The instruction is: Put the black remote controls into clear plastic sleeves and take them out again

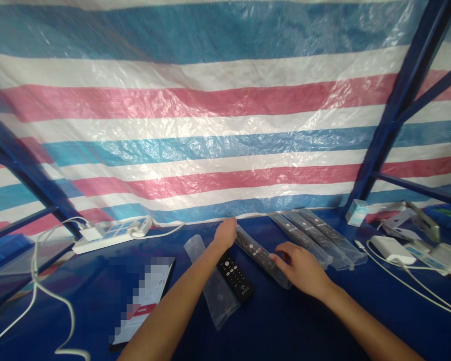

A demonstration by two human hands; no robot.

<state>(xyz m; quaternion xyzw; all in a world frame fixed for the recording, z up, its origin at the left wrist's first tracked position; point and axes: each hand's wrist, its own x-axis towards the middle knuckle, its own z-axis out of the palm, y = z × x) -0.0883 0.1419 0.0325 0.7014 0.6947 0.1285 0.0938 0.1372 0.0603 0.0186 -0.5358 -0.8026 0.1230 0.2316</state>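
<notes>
Striped tarp (218,105) hung behind blue table (323,326). White power strip (115,230) placed at back left; flat screen device (150,291) laid nearer. Clear sleeve (218,298) and bare remote (237,278) laid at middle. Just right, far end of bagged remote (257,254) grasped by left hand (225,233). Right hand (300,268) half curled at near end; hold cannot be confirmed. Three bagged remotes (311,235) lined up beyond, then small box (357,213), white charger (393,249).

Materials before you: striped sheet (218,115), glossy, crinkled plastic; bars (393,118), smooth painted metal; your surface (304,326), smooth, faintly shiny; unwrapped remote (236,277), matt plastic; sleeve (218,301), thin, translucent plastic film; power strip (93,244), smooth plastic.
</notes>
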